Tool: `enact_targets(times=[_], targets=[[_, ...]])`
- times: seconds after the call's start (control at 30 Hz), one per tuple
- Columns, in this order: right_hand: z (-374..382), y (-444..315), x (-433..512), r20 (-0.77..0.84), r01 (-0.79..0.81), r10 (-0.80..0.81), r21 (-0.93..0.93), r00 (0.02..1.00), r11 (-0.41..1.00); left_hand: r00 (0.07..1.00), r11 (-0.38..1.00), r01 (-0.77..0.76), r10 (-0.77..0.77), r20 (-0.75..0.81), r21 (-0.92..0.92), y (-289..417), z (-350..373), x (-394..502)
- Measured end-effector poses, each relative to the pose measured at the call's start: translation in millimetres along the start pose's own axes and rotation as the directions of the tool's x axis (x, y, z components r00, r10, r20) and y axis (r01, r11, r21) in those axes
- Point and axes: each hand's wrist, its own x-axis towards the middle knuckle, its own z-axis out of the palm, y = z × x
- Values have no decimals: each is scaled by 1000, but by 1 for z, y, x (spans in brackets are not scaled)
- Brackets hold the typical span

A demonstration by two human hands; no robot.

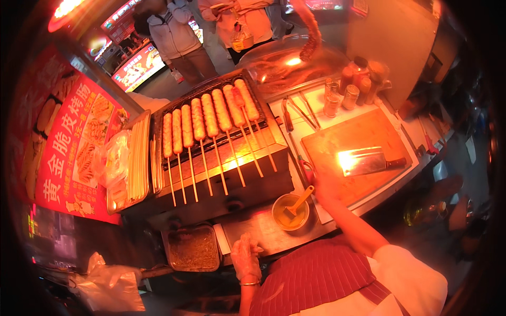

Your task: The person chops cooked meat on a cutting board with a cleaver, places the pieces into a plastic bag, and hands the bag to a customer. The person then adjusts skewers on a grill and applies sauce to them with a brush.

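My left hand (246,254), in a clear plastic glove, hovers before the steel counter edge with nothing visible in it. My right hand (325,189) is blurred at the left edge of the wooden cutting board (355,134), close to red-handled scissors (306,168); its fingers are hard to make out. A cleaver (365,161) lies on that board. Between my hands stands a bowl of yellowish liquid (280,221) with a yellow-handled brush (300,200) in it. Several skewered sausages (197,118) lie side by side on the grill (261,148), sticks towards me.
Left of the grill, a tray (147,158) holds bamboo skewers (138,158) and plastic bags (117,158). Tongs (303,112) and seasoning shakers (333,104) stand behind the board. A metal pan (193,249) sits below the grill; plastic bags (110,286) hang left. People (174,35) stand beyond.
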Motion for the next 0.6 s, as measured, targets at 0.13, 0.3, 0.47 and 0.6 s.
enact_targets(times=[0.13,0.3,0.47,0.6], targets=[[-96,-63,-23,-200,179,-129,260,971,949,987,985,-125,112,117,115,8,-13,11],[-145,-211,-52,-57,535,-568,425,821,730,960,952,-222,175,220,210,50,2,13],[-104,-291,-34,273,613,-602,54,750,788,941,987,-159,157,301,-17,60,7,23],[-88,-301,-29,335,581,-532,-62,778,811,929,989,-131,147,340,-69,52,-6,26]])
